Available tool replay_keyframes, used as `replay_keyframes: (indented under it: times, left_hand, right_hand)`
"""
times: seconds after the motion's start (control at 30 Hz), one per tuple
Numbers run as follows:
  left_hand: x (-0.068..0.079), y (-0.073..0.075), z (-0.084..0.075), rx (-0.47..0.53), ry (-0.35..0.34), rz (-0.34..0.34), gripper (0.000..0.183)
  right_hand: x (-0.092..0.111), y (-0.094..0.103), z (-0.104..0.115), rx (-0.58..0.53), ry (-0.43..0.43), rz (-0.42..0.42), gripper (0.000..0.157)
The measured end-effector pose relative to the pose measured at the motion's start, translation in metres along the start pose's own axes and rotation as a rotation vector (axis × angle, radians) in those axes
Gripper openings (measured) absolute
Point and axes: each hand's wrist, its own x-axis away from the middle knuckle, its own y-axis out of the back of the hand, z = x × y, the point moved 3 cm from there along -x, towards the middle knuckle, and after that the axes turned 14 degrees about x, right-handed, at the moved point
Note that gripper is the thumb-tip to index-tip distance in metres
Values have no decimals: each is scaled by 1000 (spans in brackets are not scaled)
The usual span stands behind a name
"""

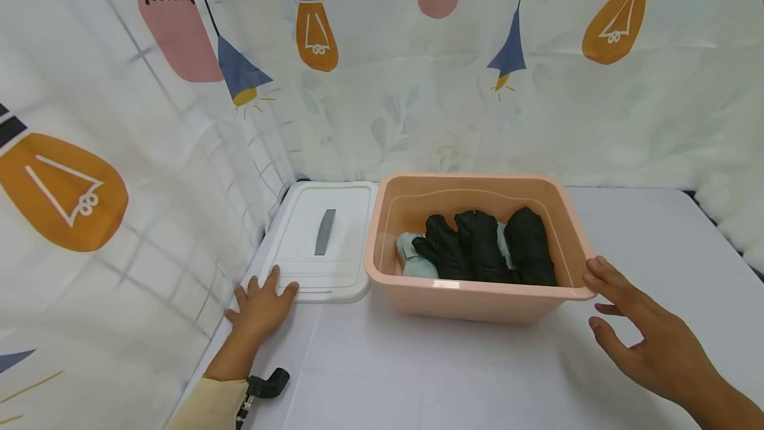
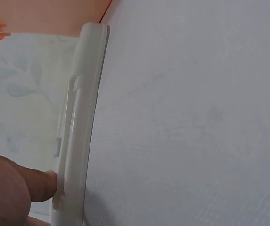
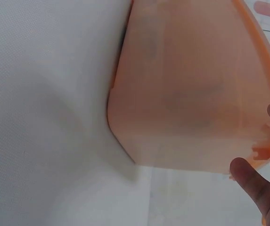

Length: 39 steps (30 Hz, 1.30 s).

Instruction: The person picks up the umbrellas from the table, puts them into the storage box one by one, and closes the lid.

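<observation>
A peach plastic bin (image 1: pixel 465 300) stands on the table, holding several rolled black bundles (image 1: pixel 477 247) and pale blue-green folded cloth (image 1: pixel 416 257). Left of it lies a white lid (image 1: pixel 346 237) with a grey handle, flat on the table. My left hand (image 1: pixel 260 307) rests at the lid's near left corner, fingers spread; the left wrist view shows the thumb (image 2: pixel 44 185) against the lid's edge. At the bin's right end, my right hand (image 1: pixel 656 337) touches the rim with extended fingers, the thumb held apart below. Seen from the right wrist, fingertips (image 3: pixel 241 167) are right at the rim.
A white cloth covers the table (image 1: pixel 477 370). Behind and to the left hangs a patterned curtain (image 1: pixel 382 85) with printed bulbs and lamps, a wire grid showing through on the left. A black wrist mount (image 1: pixel 268 383) sits on the left forearm.
</observation>
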Motion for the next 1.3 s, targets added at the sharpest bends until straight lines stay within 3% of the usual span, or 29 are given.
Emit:
replay_keyframes:
  times: [0.33,0.6,0.83,1.03,1.3]
  left_hand:
    - [-2,3,-4,-63,20,-5,69]
    - [-7,8,-3,-46,11,-60,78]
    - [-8,-2,0,-91,-8,52,69]
    - [-10,0,3,-75,-28,103,70]
    - [-15,2,6,-86,-61,97,63]
  right_hand:
    - [-1,-2,0,-36,14,-9,69]
    - [1,-2,0,-42,18,-17,69]
    - [1,-3,0,-35,13,-13,69]
    - [0,-3,1,-62,20,-27,69]
    - [0,-1,1,-52,5,-18,69]
